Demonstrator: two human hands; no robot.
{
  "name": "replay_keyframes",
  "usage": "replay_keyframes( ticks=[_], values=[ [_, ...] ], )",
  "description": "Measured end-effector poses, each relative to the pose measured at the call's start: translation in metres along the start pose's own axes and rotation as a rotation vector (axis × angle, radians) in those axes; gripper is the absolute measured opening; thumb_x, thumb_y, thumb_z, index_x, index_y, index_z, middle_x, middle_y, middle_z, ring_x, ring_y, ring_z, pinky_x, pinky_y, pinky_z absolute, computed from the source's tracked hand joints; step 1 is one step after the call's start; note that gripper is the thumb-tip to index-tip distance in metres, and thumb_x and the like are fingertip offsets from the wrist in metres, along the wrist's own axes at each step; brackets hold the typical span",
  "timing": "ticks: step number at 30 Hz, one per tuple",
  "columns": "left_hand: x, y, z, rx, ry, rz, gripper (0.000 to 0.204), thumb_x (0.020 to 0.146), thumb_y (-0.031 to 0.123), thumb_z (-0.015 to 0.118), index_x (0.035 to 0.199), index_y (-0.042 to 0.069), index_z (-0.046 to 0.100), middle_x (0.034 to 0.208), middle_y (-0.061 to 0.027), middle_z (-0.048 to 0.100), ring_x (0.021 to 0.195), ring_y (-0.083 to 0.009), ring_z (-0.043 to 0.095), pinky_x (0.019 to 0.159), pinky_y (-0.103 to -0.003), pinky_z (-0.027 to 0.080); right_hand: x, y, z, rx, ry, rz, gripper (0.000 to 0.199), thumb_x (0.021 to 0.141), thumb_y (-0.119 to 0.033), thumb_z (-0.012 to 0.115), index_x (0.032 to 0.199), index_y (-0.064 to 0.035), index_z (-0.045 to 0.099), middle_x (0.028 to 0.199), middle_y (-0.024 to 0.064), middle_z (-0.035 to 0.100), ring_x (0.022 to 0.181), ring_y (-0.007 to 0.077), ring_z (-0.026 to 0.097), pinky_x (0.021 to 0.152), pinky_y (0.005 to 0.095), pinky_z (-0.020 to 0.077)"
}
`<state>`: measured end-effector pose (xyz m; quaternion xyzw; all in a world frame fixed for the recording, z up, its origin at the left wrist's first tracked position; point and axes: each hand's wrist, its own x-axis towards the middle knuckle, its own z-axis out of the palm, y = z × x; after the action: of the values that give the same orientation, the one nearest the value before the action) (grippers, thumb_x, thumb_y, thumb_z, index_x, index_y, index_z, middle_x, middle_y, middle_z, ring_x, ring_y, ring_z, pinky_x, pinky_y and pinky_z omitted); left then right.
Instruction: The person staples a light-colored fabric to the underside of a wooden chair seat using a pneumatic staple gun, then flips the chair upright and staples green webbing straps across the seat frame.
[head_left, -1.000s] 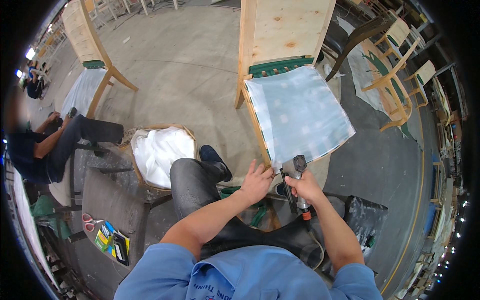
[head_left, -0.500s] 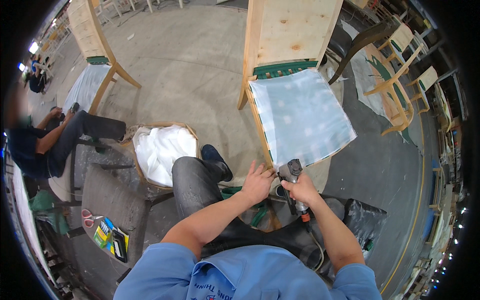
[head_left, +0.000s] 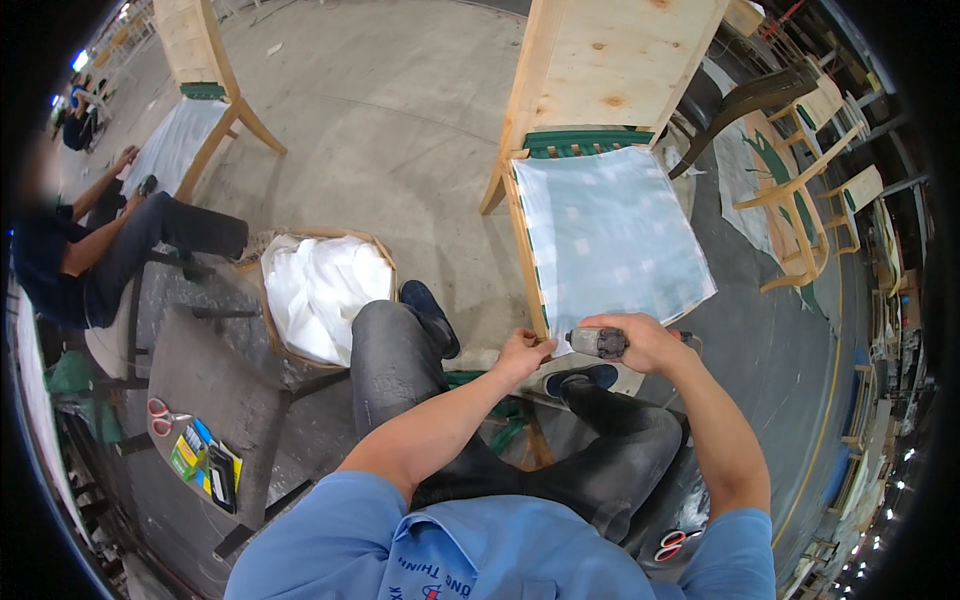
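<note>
At centre frame our right hand (head_left: 645, 343) is closed around a grey staple gun (head_left: 600, 343) at the near corner of the pale fabric chair seat (head_left: 610, 240); our left hand (head_left: 523, 353) pinches that fabric edge beside it.

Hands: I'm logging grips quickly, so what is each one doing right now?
Left hand: pinching the pale fabric at the wooden chair frame corner.
Right hand: closed around a staple gun.
</note>
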<state>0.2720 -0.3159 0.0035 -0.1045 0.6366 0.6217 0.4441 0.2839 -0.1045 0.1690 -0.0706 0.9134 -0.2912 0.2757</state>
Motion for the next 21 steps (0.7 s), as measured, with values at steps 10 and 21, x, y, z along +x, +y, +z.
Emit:
replay_keyframes(
  ticks=[10, 21],
  values=[
    [0.024, -0.025, -0.003, 0.009, -0.031, 0.092, 0.066, 0.09, 0.022, 0.079, 0.137, -0.008, 0.043, 0.104, -0.0163, 0.069, 0.088, -0.0193, 0.067, 0.077, -0.033, 0.055, 0.038, -0.004, 0.007, -0.176, -0.131, -0.072, 0.062, 0.076, -0.002, 0.069, 0.133, -0.0257, 0.066, 0.117, 0.0135, 0.073, 0.108, 0.0384, 0.067, 0.09, 0.0445, 0.0536],
    [0.008, -0.006, -0.004, 0.035, -0.066, 0.061, 0.059, 0.089, 0.019, 0.079, 0.133, -0.007, 0.048, 0.119, -0.0193, 0.069, 0.105, -0.0241, 0.069, 0.093, -0.035, 0.054, 0.042, -0.009, 0.005, -0.223, -0.176, 0.001, 0.061, 0.076, -0.005, 0.072, 0.133, -0.0273, 0.065, 0.114, 0.0126, 0.074, 0.107, 0.0391, 0.067, 0.089, 0.046, 0.0535]
  ],
)
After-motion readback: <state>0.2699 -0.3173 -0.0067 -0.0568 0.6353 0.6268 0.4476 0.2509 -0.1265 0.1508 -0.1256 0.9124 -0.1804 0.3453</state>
